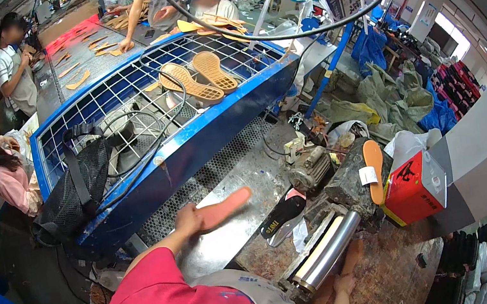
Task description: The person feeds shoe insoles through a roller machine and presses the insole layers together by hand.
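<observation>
My left hand [188, 220] is closed on the heel end of a flat salmon-coloured insole [226, 208], which it holds over a shiny metal tabletop. On the right, my right hand [345, 283] is down at the worn bench, beside a glue machine's steel roller [331, 252]. Its fingers curl over a brown-orange insole [352, 256], partly hidden by the hand and the roller. A black insole [284, 216] lies between the metal surface and the roller. One orange insole [375, 172] with a white tag stands propped behind the roller.
A blue-framed conveyor [188, 132] with a wire grid crosses ahead, carrying two tan rubber outsoles [192, 83] and a black mesh bag [76, 181]. A motor [310, 167] sits behind the roller, with a red box [416, 190] to its right. Several people work around the conveyor.
</observation>
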Demonstrator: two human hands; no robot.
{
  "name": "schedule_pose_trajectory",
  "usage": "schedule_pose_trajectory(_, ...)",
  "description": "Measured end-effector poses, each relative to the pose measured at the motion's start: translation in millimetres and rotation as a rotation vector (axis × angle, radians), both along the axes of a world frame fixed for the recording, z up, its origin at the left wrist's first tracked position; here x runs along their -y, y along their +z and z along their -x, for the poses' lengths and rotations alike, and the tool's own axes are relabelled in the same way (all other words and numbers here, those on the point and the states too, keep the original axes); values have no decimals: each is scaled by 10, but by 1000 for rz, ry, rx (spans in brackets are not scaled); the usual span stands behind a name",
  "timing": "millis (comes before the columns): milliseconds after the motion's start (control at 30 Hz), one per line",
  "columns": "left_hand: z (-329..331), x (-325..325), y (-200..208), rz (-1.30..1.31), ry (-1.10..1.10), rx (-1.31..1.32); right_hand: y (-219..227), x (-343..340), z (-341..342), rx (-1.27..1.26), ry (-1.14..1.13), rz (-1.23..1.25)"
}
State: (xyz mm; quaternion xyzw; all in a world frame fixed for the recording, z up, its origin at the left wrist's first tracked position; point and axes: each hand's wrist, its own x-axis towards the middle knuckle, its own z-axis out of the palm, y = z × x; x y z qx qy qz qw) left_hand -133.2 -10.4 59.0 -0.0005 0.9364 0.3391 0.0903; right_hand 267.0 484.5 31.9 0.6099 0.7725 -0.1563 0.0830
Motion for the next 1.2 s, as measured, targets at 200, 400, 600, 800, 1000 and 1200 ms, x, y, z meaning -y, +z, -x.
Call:
schedule_pose_trajectory(200,-28,774,-225,10,327,153,-72,-82,-42,45,21,-43)
schedule_pose_trajectory(400,188,1231,-520,190,327,204,-541,-259,-429,-32,4,-184)
schedule_pose_trajectory(600,202,1629,-803,218,506,88,-348,-243,-587,-1184,-425,252)
schedule_pose_trajectory(800,221,1747,-952,229,493,73,48,-15,-695,-1604,-958,459)
schedule_pose_trajectory(1000,327,1925,-1021,258,418,66,193,117,-910,-1815,-1158,276)
schedule_pose_trajectory(1200,345,2016,-1119,266,339,58,355,150,-1176,-1907,-1105,114)
